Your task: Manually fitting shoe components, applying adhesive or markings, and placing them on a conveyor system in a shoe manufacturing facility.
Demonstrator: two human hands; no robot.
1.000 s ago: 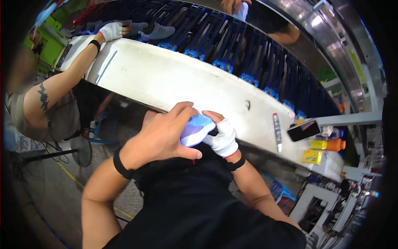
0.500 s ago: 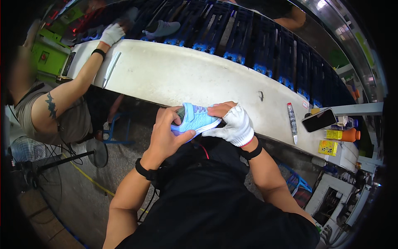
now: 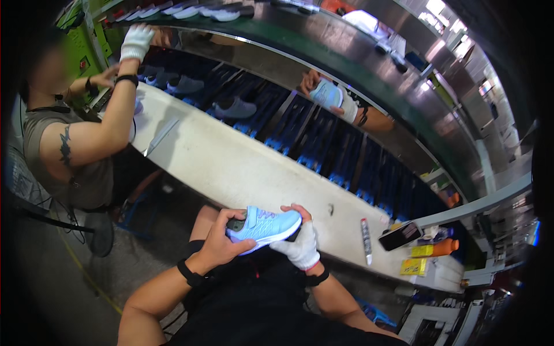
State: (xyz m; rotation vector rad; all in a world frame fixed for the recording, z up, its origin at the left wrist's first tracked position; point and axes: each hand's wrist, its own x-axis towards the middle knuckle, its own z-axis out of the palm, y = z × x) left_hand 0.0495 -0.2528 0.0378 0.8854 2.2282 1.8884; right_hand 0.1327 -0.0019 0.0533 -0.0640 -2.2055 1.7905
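Observation:
I hold a light blue sneaker (image 3: 266, 225) with a white sole in both hands, just in front of my chest at the near edge of a long white workbench (image 3: 231, 167). My bare left hand (image 3: 222, 245) grips its heel end from below. My right hand (image 3: 299, 245), in a white glove, grips the toe end. The shoe lies on its side with the upper facing me.
A co-worker on the left reaches a white-gloved hand (image 3: 137, 41) up toward a conveyor with shoes (image 3: 234, 108). On the bench lie a metal strip (image 3: 160, 136), a marker (image 3: 366, 240), a dark phone (image 3: 400, 236) and yellow and orange containers (image 3: 434, 248). Another person across holds a blue shoe (image 3: 326, 94).
The sneaker has turned in my hands from bunched and half covered to lying sideways with its upper showing. The view has swung upward, showing more of the conveyor.

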